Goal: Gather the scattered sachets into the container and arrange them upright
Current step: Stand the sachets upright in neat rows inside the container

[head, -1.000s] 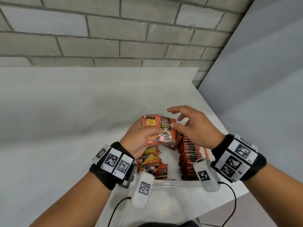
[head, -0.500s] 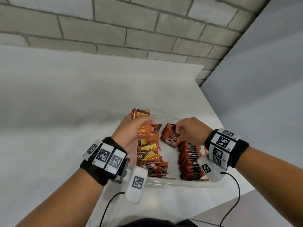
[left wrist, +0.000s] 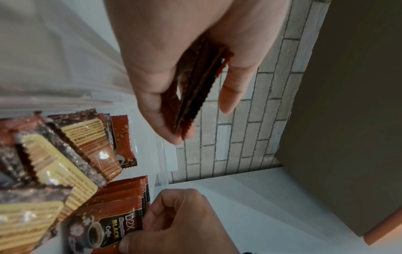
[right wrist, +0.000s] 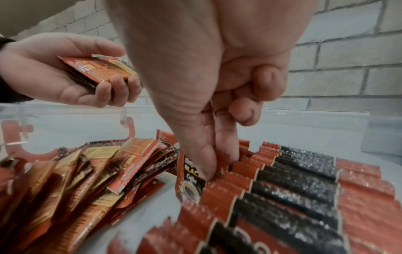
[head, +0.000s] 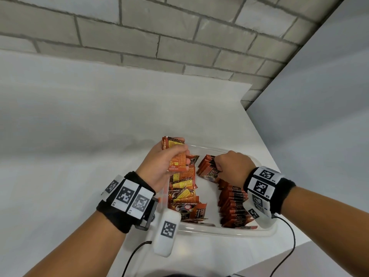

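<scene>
A small stack of sachets (head: 175, 156) is gripped in the left hand (head: 159, 166) over the far left corner of the container (head: 229, 232), apparently as a ready supply. One sachet (right wrist: 191, 177) is pinched by the right hand (head: 231, 164) at the far end of the upright row (head: 233, 206) along the right wall, evidently so it stands on edge; the left-wall sachets (head: 183, 192) lean untidily.

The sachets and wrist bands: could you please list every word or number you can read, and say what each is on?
"D2X", "BLACK", "Coffee": front sachet pinched by the right hand.
"2g": sachet in the container.
"L2": left wrist band.
Yellow back panels on the left row: print too small.
Held stack in the left hand: blurred.
</scene>
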A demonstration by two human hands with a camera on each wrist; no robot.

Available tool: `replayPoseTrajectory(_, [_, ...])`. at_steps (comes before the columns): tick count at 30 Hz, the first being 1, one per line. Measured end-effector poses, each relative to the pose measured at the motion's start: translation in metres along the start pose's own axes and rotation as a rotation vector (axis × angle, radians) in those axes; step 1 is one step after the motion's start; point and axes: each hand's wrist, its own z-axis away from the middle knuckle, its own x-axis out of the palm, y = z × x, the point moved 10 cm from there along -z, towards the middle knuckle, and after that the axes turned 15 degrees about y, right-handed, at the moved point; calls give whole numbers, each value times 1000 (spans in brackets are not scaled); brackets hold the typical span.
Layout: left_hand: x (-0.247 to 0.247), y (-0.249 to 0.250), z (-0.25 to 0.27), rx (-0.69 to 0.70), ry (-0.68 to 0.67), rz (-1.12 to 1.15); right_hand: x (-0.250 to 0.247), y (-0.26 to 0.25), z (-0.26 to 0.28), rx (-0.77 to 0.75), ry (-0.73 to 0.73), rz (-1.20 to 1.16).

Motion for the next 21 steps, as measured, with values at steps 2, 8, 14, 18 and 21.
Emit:
replayPoseTrajectory(2, [-1,0,0,1,1,0,0,-2,1,-12,7,21])
replayPoseTrajectory(8, [-1,-1,0,-4,6,-7,-3,-5,2,-36,26,53])
replayPoseTrajectory(14, [0,0,1,3,1,-14,-8,-7,5,-42,60,20])
replayPoseTrajectory(18, [-1,0,1,4,-2,-10,-12,-5,5,-34,98,-3])
replayPoseTrajectory(21, [0,0,2,7,-6,-15,-18,-2,5,-19,141,-34])
